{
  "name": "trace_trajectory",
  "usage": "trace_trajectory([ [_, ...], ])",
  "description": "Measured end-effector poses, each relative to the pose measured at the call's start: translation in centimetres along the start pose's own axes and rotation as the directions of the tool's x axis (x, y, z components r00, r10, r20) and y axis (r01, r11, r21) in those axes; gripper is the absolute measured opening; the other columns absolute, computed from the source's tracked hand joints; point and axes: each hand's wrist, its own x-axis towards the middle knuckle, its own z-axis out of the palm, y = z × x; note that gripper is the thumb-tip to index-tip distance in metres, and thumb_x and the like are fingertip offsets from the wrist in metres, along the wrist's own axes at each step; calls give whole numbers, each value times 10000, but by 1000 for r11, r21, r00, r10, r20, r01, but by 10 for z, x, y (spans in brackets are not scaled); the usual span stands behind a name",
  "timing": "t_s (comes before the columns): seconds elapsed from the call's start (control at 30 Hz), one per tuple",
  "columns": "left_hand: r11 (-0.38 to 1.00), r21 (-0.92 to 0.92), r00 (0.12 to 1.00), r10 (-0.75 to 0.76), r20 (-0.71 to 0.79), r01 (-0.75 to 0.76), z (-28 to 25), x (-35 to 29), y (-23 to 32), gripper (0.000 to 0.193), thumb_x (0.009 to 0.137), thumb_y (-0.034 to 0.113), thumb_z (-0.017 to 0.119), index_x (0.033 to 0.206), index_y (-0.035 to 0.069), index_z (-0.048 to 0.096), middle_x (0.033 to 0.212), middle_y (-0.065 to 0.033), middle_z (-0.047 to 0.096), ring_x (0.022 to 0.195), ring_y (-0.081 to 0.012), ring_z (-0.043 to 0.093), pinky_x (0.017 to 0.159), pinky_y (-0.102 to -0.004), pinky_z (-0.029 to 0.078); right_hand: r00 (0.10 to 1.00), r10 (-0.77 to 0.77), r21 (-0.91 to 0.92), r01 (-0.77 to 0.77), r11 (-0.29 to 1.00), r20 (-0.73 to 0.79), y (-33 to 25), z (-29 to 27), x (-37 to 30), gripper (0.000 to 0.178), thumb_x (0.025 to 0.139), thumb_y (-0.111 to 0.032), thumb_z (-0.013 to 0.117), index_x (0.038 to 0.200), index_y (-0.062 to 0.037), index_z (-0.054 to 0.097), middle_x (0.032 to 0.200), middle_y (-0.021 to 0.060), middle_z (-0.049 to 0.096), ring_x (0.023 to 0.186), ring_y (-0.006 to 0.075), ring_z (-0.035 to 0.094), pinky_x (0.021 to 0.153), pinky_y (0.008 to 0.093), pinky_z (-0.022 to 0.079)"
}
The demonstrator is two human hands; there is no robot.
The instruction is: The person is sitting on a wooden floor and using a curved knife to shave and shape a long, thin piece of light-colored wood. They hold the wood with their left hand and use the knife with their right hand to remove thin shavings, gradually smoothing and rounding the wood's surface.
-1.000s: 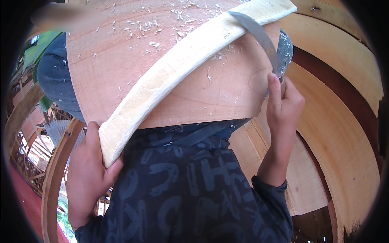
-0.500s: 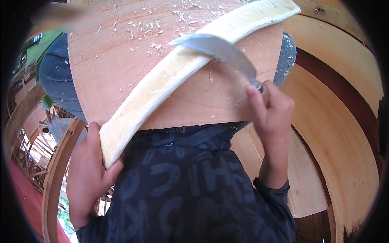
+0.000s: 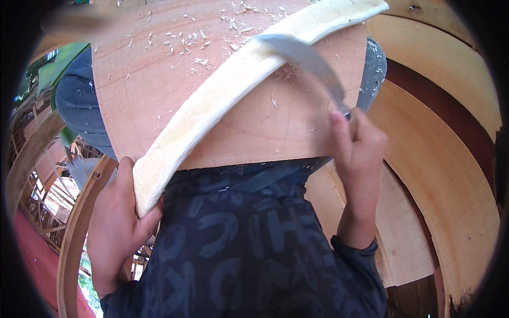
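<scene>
A long, pale, slightly curved piece of wood (image 3: 212, 103) lies diagonally over a flat wooden board (image 3: 143, 100) on my lap. Its near end sits in my left hand (image 3: 119, 222), with the thumb on one side and fingers on the other. My right hand (image 3: 358, 140) is closed round the handle of a knife with a curved blade (image 3: 318, 66); the handle itself is mostly hidden by the fingers. The blade's tip part lies over the upper half of the pale wood, slightly blurred.
Wood shavings (image 3: 199, 63) are scattered over the board, mostly toward its far side. My knees (image 3: 79, 100) show at both sides of it. Large curved wooden planks (image 3: 440, 159) stand at the right, and a narrow wooden strip (image 3: 79, 238) rises at the left.
The knife blade has shifted right and slightly up along the wood, its handle swinging a little right with my right hand. My left hand keeps its grip on the near end.
</scene>
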Motion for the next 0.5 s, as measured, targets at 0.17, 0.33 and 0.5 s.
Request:
trace_trajectory([
  [0.17, 999, -13, 998, -30, -47, 30, 5, -6, 2, 420, 758, 181, 652, 1077, -10, 455, 830, -279, 592, 797, -476, 597, 679, -497, 446, 994, 113, 80, -112, 990, -4, 12, 0, 18, 506, 885, -384, 691, 628, -14, 461, 512, 148, 435, 427, 274, 411, 442, 385, 363],
  [0.33, 999, 35, 999, -31, 23, 30, -2, 5, 3, 414, 752, 158, 640, 1089, -4, 462, 827, -277, 596, 803, -475, 598, 677, -495, 447, 997, -82, 38, 82, 996, -5, -6, 4, 2, 511, 890, -371, 689, 612, -2, 472, 493, 150, 418, 418, 233, 378, 430, 372, 339],
  [0.5, 999, -25, 999, -35, -2, 35, 2, -2, 5, 427, 748, 151, 641, 1101, -4, 459, 828, -277, 599, 802, -476, 598, 670, -492, 448, 992, 123, 127, -119, 985, -20, 20, -3, 29, 513, 876, -381, 703, 611, -4, 479, 493, 152, 430, 417, 278, 379, 422, 375, 344],
])
